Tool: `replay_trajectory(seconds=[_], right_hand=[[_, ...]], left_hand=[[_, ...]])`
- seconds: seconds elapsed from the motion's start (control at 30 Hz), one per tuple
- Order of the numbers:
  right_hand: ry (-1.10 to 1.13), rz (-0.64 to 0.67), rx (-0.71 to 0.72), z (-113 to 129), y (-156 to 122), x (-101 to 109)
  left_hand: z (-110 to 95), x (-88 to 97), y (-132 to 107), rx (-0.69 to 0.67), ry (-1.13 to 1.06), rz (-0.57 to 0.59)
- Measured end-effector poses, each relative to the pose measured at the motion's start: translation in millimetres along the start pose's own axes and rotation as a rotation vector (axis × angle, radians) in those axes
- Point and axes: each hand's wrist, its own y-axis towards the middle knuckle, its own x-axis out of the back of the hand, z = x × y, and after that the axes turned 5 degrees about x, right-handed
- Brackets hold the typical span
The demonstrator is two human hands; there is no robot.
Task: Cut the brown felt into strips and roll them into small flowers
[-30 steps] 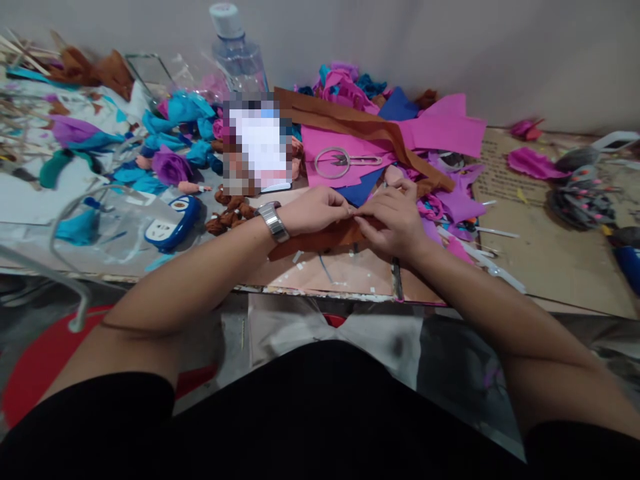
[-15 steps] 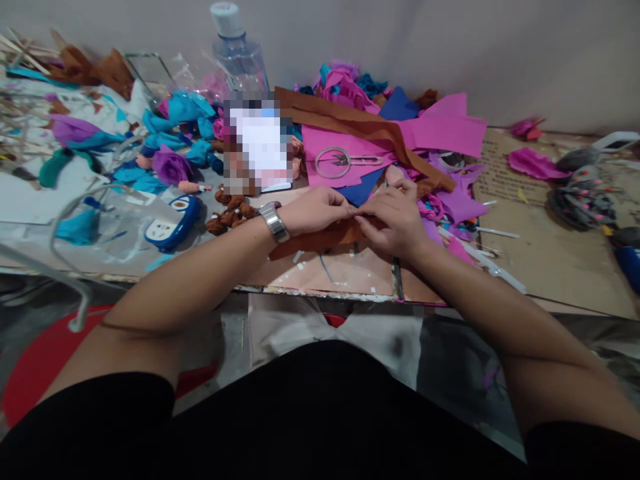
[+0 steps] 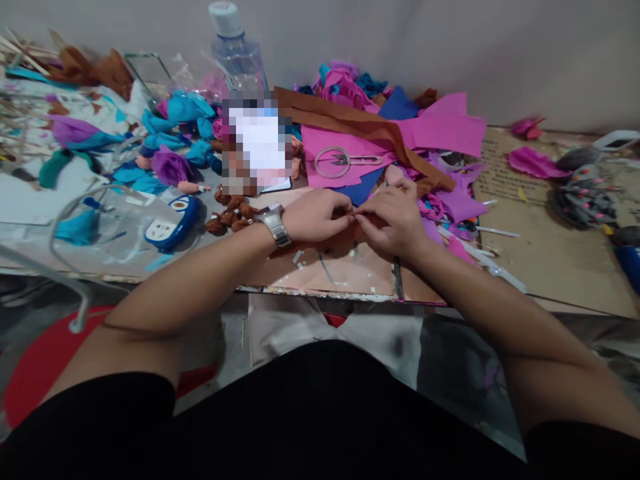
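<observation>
My left hand (image 3: 314, 215), with a metal watch on the wrist, and my right hand (image 3: 395, 220) meet fingertip to fingertip near the table's front edge. Both pinch a small piece of brown crepe paper (image 3: 356, 230), mostly hidden under the fingers. Several small brown paper buds (image 3: 230, 212) lie just left of my left wrist. A long brown paper strip (image 3: 360, 130) runs across pink sheets (image 3: 440, 130) behind my hands.
Scissors (image 3: 343, 161) rest on the pink sheets. A water bottle (image 3: 235, 50) stands at the back. Blue and purple paper flowers (image 3: 170, 163) crowd the left, with a blue power strip (image 3: 170, 227). A pixelated rectangle (image 3: 257, 143) sits mid-table. Dark clutter (image 3: 580, 197) lies on the right.
The brown paper that stretched out under my left hand has been gathered up between my fingers. My left hand shifted slightly right and down; my right hand barely moved.
</observation>
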Motion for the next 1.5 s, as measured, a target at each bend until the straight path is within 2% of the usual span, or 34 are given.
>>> replay_trajectory(seconds=[0.13, 0.3, 0.43, 0.6, 0.87, 1.23, 1.5], right_hand=[[-0.007, -0.005, -0.024, -1, 1, -1], [0.014, 0.006, -0.05, -1, 1, 0], [0.031, -0.004, -0.061, 0, 2, 0], [0.005, 0.0, -0.05, 0, 1, -1], [-0.018, 0.009, -0.019, 1, 0, 1], [-0.026, 0.021, 0.032, -2, -2, 0], [-0.049, -0.005, 0.084, -1, -1, 4]], left_hand=[[0, -4.5, 0, -0.098, 0.251, -0.062], [3, -8.4, 2, -0.123, 0.312, -0.095], [1, -5.0, 1, -0.098, 0.227, -0.071], [-4, 0.5, -1, -0.011, 0.013, -0.008], [3, -1.6, 4, 0.053, -0.206, 0.044], [-3, 1.7, 1, 0.112, -0.336, 0.082], [1, -0.8, 3, 0.108, -0.328, 0.082]])
